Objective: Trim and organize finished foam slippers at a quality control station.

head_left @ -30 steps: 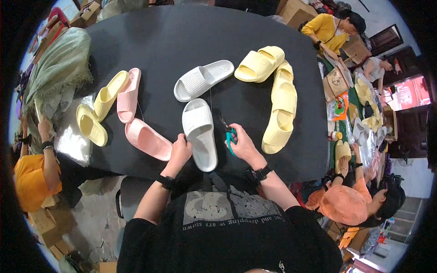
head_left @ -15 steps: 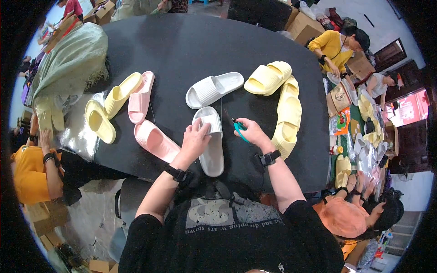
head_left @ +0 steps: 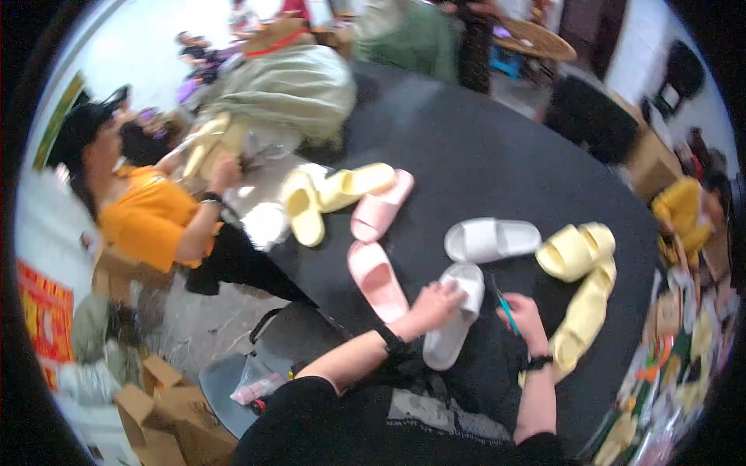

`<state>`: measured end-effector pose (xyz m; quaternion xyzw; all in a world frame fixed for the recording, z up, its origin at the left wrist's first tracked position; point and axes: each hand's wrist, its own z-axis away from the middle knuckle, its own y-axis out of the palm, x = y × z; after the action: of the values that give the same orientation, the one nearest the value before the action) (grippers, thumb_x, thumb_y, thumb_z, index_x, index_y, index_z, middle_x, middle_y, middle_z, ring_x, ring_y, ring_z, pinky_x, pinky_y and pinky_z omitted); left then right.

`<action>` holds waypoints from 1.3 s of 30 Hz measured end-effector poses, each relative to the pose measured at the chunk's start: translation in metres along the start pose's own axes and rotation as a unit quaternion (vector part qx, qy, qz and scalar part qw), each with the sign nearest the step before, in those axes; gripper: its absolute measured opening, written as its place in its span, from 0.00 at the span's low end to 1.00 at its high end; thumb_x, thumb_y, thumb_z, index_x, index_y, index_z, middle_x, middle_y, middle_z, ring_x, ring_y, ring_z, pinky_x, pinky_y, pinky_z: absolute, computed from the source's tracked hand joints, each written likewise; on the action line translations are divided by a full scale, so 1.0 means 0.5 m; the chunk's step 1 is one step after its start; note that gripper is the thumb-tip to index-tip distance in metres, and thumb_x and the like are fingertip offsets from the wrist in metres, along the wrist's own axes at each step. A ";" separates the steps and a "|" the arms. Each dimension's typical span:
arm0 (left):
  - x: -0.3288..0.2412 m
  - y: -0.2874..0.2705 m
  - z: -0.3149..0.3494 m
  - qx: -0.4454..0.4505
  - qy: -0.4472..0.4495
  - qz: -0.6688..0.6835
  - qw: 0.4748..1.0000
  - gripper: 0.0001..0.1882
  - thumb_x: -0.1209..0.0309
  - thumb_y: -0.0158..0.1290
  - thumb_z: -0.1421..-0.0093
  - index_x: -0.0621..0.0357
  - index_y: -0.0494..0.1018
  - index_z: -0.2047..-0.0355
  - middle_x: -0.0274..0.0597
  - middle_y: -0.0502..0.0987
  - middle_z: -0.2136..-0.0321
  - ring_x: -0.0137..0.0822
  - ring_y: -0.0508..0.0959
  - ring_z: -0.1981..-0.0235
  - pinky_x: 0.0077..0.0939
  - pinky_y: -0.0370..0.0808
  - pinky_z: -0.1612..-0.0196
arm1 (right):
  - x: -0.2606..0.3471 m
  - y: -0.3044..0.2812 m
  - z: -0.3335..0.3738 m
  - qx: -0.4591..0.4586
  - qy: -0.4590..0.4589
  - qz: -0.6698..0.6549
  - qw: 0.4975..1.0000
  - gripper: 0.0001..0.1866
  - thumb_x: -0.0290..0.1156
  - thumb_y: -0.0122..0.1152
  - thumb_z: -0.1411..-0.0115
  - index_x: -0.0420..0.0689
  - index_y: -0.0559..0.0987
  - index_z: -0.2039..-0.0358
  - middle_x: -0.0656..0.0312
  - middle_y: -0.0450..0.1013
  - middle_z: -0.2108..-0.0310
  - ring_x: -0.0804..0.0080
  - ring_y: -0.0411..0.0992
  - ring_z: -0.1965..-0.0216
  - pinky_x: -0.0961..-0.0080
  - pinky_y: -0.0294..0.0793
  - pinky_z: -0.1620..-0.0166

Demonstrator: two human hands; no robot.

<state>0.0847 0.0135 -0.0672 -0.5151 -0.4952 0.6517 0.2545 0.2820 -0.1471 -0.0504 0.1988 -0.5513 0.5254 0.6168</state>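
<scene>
My left hand presses its fingers on the strap of a light grey slide slipper, which lies lengthwise in front of me. To its right, my right hand grips teal-handled scissors, the dark blades pointing away from me. Another grey slipper lies crosswise just beyond. Left of my left hand are two pink slippers, a nearer one and a farther one. Whether a thread is on the grey slipper is too blurred to tell.
Yellow slippers curve along the black table's right side; more yellow slippers lie at left. A green-grey cloth covers a heap at the far left. A co-worker in orange handles yellow slippers. A grey chair stands nearby.
The view has swung to the left, so the table and slippers appear farther right. My left hand stays on the grey slipper, and the scissors in my right hand have turned.
</scene>
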 end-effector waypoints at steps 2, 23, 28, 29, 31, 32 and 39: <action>0.003 -0.026 0.001 0.018 -0.010 0.051 0.999 0.20 0.60 0.54 0.48 0.48 0.71 0.55 0.51 0.68 0.52 0.53 0.70 0.55 0.49 0.69 0.56 | -0.005 0.006 0.012 -0.002 0.001 -0.033 0.999 0.20 0.27 0.62 0.52 0.36 0.75 0.57 0.67 0.71 0.80 0.84 0.65 0.86 0.85 0.62 0.84; 0.063 0.014 -0.185 0.000 -0.147 0.014 0.989 0.06 0.77 0.47 0.49 0.65 0.71 0.71 0.57 0.76 0.74 0.50 0.80 0.70 0.42 0.77 0.70 | -0.120 0.120 0.092 -0.076 0.026 -0.081 0.993 0.24 0.26 0.68 0.54 0.35 0.74 0.56 0.58 0.75 0.70 0.77 0.71 0.70 0.79 0.72 0.64; 0.070 0.019 -0.163 0.005 -0.142 -0.029 0.989 0.06 0.77 0.48 0.49 0.65 0.72 0.72 0.57 0.75 0.72 0.50 0.79 0.70 0.41 0.77 0.70 | -0.102 0.132 0.094 -0.100 -0.021 -0.034 0.994 0.23 0.26 0.68 0.54 0.36 0.74 0.56 0.60 0.72 0.75 0.78 0.69 0.74 0.78 0.70 0.68; 0.072 0.020 -0.163 0.015 -0.138 -0.026 0.990 0.06 0.76 0.48 0.49 0.65 0.72 0.72 0.57 0.74 0.71 0.50 0.79 0.69 0.41 0.77 0.69 | -0.112 0.135 0.094 -0.116 -0.046 -0.029 0.992 0.23 0.26 0.68 0.54 0.37 0.74 0.56 0.60 0.72 0.76 0.78 0.68 0.75 0.78 0.70 0.69; 0.086 0.026 -0.158 -0.003 -0.140 0.005 0.990 0.06 0.76 0.48 0.49 0.65 0.72 0.72 0.58 0.74 0.71 0.51 0.79 0.68 0.41 0.76 0.69 | -0.118 0.135 0.095 -0.106 -0.024 -0.040 0.993 0.24 0.26 0.68 0.54 0.36 0.73 0.56 0.60 0.72 0.75 0.77 0.69 0.74 0.78 0.70 0.69; 0.091 0.029 -0.155 -0.020 -0.141 0.034 0.989 0.06 0.77 0.47 0.48 0.65 0.72 0.72 0.58 0.75 0.71 0.52 0.78 0.67 0.42 0.76 0.68 | -0.122 0.135 0.096 -0.098 -0.002 -0.051 0.994 0.24 0.26 0.68 0.54 0.35 0.73 0.56 0.59 0.73 0.74 0.77 0.69 0.73 0.78 0.71 0.68; 0.082 -0.020 -0.158 -0.171 -0.180 0.306 0.919 0.06 0.73 0.47 0.43 0.65 0.69 0.70 0.52 0.76 0.74 0.41 0.78 0.71 0.32 0.74 0.69 | -0.141 0.139 0.107 -0.133 -0.072 -0.041 0.988 0.21 0.21 0.64 0.51 0.34 0.71 0.56 0.68 0.67 0.80 0.84 0.65 0.81 0.84 0.64 0.78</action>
<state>0.1421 0.0819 -0.0738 -0.5511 -0.4547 0.6848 -0.1434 0.2078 -0.1956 -0.1196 0.1752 -0.6509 0.4056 0.6174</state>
